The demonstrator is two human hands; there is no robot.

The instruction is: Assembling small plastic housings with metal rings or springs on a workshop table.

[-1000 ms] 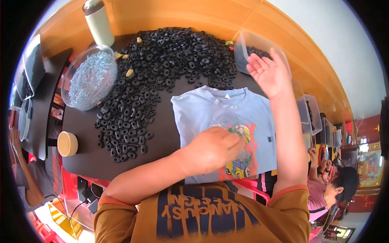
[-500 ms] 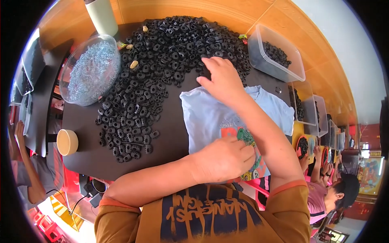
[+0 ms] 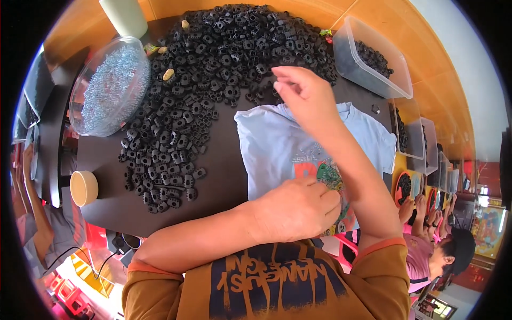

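Observation:
Small black plastic pieces with holes (image 3: 176,114) are heaped across the dark table (image 3: 224,154). My right hand (image 3: 309,98) is raised at the heap's near right edge, thumb and forefinger apart, with nothing visible between them. Below it a light blue T-shirt (image 3: 266,138) lies spread out, with a coloured print and a scatter of tiny shiny bits (image 3: 305,153) on it. My left hand (image 3: 296,210) rests low over the print, its fingers curled closed. Whatever those fingers hold is hidden from view.
A round clear tub (image 3: 109,88) of tiny bluish pieces stands left, with a tan cup (image 3: 84,188) nearer me. A clear rectangular bin (image 3: 373,58) holds black pieces at the back right. Peanuts (image 3: 168,74) lie on the heap. People work at both sides; one wears a dark cap (image 3: 463,250).
My right hand has drawn slightly right and back from the heap, and its thumb and forefinger are nearer each other. The left hand stays closed over the shirt. The whole view has shifted a little.

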